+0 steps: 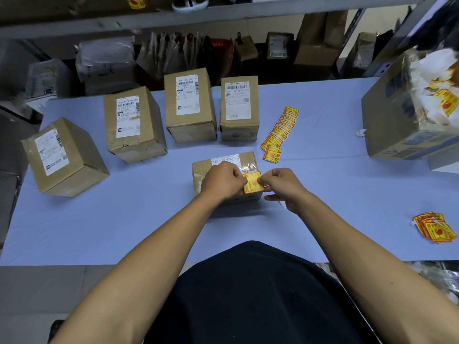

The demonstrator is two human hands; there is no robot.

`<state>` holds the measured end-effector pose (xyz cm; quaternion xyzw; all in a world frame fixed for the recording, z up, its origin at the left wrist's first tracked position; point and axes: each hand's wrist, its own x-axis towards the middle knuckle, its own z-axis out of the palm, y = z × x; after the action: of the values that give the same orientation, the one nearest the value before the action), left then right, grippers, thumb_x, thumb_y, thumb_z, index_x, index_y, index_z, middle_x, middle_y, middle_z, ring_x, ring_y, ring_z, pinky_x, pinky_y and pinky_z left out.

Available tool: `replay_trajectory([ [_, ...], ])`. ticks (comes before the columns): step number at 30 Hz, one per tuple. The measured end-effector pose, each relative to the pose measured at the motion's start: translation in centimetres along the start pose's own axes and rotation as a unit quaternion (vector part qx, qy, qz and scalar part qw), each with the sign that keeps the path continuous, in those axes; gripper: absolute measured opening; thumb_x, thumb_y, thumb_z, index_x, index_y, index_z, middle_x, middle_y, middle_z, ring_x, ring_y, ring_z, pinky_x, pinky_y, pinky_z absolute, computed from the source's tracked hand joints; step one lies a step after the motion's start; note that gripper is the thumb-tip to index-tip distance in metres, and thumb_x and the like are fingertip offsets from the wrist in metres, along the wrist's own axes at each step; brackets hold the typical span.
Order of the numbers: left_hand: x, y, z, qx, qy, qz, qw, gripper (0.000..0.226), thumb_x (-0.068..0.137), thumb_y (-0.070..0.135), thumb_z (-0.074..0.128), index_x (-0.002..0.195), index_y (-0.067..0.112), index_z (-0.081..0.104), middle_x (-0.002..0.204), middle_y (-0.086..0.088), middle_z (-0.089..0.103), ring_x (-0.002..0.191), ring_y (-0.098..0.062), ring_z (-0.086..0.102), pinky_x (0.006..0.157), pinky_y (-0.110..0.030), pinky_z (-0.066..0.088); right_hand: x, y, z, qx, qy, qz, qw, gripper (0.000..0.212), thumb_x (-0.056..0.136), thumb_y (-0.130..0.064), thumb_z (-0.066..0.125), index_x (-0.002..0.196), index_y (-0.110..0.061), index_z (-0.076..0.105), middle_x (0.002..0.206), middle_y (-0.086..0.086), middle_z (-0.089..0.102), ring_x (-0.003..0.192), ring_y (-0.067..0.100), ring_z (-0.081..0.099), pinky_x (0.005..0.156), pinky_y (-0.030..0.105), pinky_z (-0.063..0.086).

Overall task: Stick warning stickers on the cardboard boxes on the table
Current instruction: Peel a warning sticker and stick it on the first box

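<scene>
Near frame centre, on the pale blue table point(323, 184): small cardboard box point(218, 163), top mostly hidden under both hands. Readable on its label: "15H-159-K02-170". Left hand point(221, 180) and right hand point(280, 186) pinching a yellow-orange warning sticker point(253, 182) by opposite edges over the box's right side; print too blurred to read, perhaps partly stuck down. Loose stickers point(280, 131) fanned just above right.

Box label point(225, 158) partly behind hands
</scene>
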<state>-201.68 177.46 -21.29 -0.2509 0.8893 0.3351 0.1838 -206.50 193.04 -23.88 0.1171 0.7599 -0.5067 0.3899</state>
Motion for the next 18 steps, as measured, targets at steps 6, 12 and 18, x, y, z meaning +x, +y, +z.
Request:
replay_trajectory([
  [6,0.2,-0.2,0.2,0.029,-0.004,0.012,1.0,0.013,0.077,0.025,0.068,0.066,0.018,0.068,0.077,0.001,0.073,0.079,-0.02,0.066,0.069,-0.037,0.058,0.1,0.5,0.1,-0.018,0.004,-0.014,1.0,0.012,0.093,-0.018,0.063,0.085,-0.008,0.063,0.084,0.006,0.069,0.081,0.014,0.065,0.057,0.026,0.054],
  [12,0.6,-0.2,0.5,0.061,0.024,0.024,0.998,0.022,0.075,0.033,0.072,0.065,0.014,0.066,0.073,-0.002,0.07,0.076,-0.023,0.066,0.057,-0.032,0.049,0.4,0.7,-0.1,-0.037,0.006,-0.022,0.999,0.013,0.092,-0.019,0.064,0.084,-0.009,0.063,0.087,0.008,0.07,0.081,0.014,0.066,0.053,0.022,0.054],
  [18,0.3,-2.2,-0.2,0.168,0.118,0.046,0.978,0.041,0.077,0.057,0.068,0.092,0.02,0.058,0.097,-0.003,0.066,0.095,-0.029,0.06,0.063,-0.033,0.037,0.8,0.9,0.0,-0.058,0.009,-0.017,0.998,0.019,0.091,-0.029,0.064,0.091,-0.01,0.059,0.092,0.007,0.069,0.087,0.019,0.068,0.063,0.03,0.058],
])
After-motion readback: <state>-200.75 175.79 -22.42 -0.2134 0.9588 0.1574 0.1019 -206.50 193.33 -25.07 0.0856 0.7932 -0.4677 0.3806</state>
